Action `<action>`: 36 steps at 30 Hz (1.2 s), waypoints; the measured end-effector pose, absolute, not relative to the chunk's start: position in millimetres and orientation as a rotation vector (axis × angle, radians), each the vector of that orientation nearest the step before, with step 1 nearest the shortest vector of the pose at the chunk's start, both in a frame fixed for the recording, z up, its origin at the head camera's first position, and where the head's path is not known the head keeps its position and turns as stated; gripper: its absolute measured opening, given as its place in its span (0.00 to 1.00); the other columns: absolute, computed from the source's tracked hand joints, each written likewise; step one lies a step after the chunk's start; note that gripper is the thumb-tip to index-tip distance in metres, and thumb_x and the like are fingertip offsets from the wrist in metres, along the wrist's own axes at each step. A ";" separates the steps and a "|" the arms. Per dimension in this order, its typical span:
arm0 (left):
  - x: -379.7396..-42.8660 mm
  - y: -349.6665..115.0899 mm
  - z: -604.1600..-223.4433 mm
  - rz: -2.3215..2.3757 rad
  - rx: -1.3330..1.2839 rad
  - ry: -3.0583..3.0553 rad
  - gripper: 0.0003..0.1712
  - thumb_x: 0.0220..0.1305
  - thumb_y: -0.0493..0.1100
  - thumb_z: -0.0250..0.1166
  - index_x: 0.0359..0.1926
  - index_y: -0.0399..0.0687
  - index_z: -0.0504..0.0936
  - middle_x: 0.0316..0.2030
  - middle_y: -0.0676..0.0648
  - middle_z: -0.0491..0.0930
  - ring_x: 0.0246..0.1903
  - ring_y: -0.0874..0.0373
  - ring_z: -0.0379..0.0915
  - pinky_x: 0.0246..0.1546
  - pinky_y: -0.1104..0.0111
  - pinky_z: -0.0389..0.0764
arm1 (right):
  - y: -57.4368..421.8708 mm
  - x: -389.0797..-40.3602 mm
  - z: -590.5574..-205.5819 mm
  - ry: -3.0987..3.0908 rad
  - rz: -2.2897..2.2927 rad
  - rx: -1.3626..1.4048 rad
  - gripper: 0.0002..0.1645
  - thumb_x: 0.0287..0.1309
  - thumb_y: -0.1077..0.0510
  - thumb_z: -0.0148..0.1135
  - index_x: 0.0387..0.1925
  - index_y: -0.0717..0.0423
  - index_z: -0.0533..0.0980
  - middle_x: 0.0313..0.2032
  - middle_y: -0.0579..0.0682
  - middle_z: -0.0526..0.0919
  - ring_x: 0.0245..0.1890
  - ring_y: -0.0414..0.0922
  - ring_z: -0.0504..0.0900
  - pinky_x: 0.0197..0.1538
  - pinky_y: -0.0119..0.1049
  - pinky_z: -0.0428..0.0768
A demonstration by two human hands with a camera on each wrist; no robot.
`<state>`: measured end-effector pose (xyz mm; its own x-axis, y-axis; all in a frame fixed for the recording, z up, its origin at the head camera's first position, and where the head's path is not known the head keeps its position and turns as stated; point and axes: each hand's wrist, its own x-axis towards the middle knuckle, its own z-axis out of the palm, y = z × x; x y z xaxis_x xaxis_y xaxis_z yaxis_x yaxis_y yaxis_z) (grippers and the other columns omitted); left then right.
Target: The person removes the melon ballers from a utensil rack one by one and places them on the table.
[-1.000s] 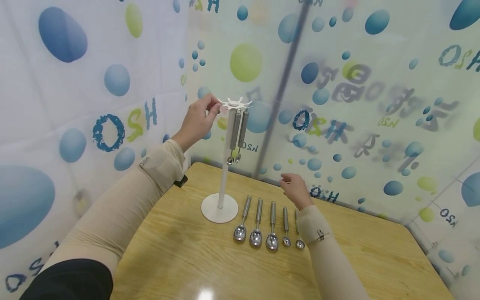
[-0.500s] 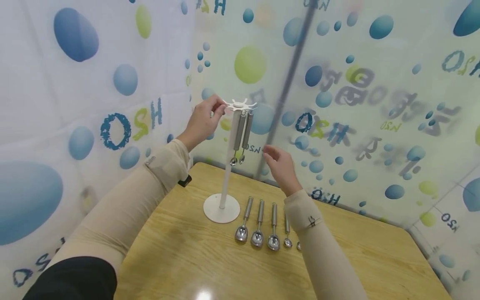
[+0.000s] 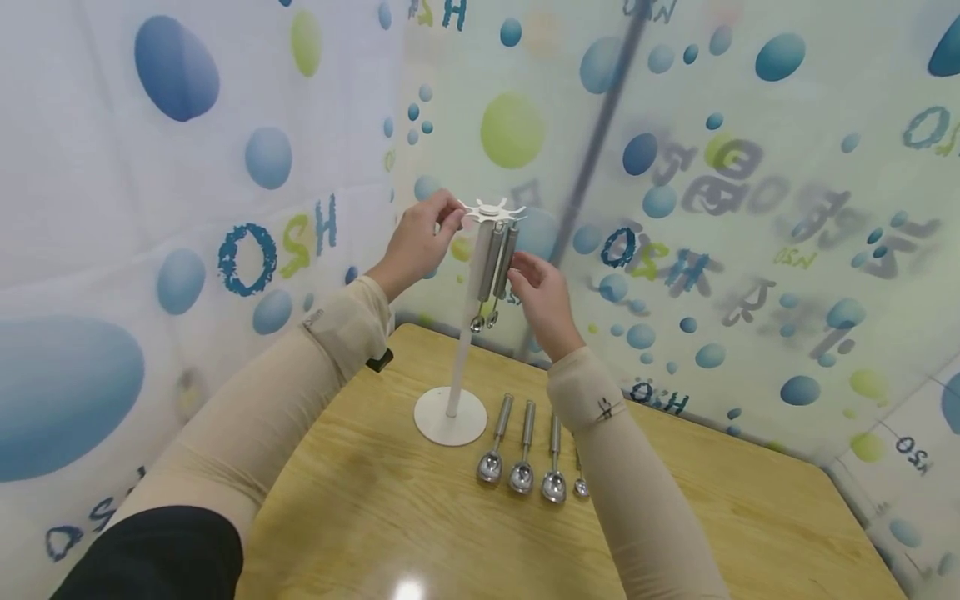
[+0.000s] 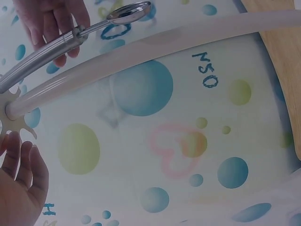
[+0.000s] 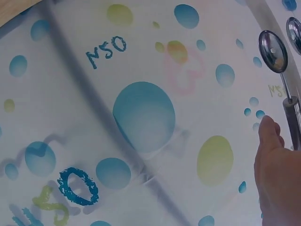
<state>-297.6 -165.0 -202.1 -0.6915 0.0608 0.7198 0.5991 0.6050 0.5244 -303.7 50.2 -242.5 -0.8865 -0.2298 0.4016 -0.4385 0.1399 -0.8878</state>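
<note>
A white stand with a star-shaped top [image 3: 491,212] and a round base [image 3: 450,421] stands on the table. My left hand [image 3: 420,246] pinches a prong at the left of that top. From the right side of it hang two steel measuring spoons, a nearer one [image 3: 490,265] and a right-hand one [image 3: 507,260], bowls down. My right hand [image 3: 547,304] is at the right-hand spoon's handle, its fingertips touching or very close to it. In the left wrist view, the right hand's fingers [image 4: 63,21] lie behind a spoon handle [image 4: 51,52].
Several larger steel spoons [image 3: 522,477] lie in a row on the wooden table [image 3: 360,500], right of the base. My right forearm covers part of the row's right end. Patterned curtains [image 3: 750,250] enclose the table at the back and left.
My right hand has risen from above the row on the table and moved left to the hanging spoons. The left hand stays at the stand's top. The head view has shifted slightly.
</note>
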 end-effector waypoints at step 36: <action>-295.5 -164.2 -202.7 -1.045 -0.527 -2.169 0.10 0.80 0.42 0.53 0.49 0.39 0.76 0.40 0.41 0.80 0.38 0.51 0.73 0.39 0.63 0.72 | 58.2 -291.5 -233.1 -2.187 1.813 0.737 0.32 0.74 0.65 0.54 0.76 0.53 0.62 0.60 0.62 0.79 0.60 0.52 0.79 0.55 0.46 0.81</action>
<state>-295.5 -164.2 -202.7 -0.6982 0.0689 0.7126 0.6002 0.5988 0.5303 -291.5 58.2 -233.1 -0.8539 -0.2434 0.4600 -0.4971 0.1200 -0.8594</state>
